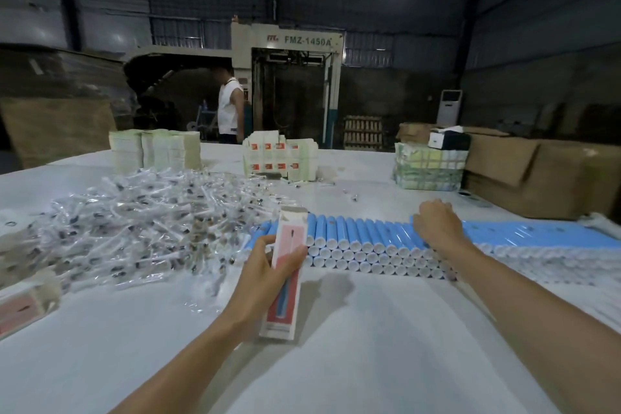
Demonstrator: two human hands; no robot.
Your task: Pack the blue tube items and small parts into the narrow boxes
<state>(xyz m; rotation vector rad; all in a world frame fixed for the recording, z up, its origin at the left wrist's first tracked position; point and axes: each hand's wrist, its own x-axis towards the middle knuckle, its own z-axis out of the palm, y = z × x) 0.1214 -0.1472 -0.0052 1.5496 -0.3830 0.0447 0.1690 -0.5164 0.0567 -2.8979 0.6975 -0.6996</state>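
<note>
My left hand (260, 279) grips a narrow red-and-white box (285, 276), held upright with its top flap open. Just behind it, blue tubes with white ends (356, 239) lie stacked in rows across the white table (336, 363). My right hand (437, 223) rests on top of that stack with its fingers curled over the tubes; whether it holds one I cannot tell. A large heap of small parts in clear plastic bags (151, 225) spreads over the table to the left.
Bundles of flat boxes stand at the back: pale ones (154, 149), red-marked ones (280, 156), a greenish stack (428, 166). Brown cartons (537, 171) sit at the right. More red boxes (23, 307) lie at the left edge. A person (230, 107) stands beyond the table.
</note>
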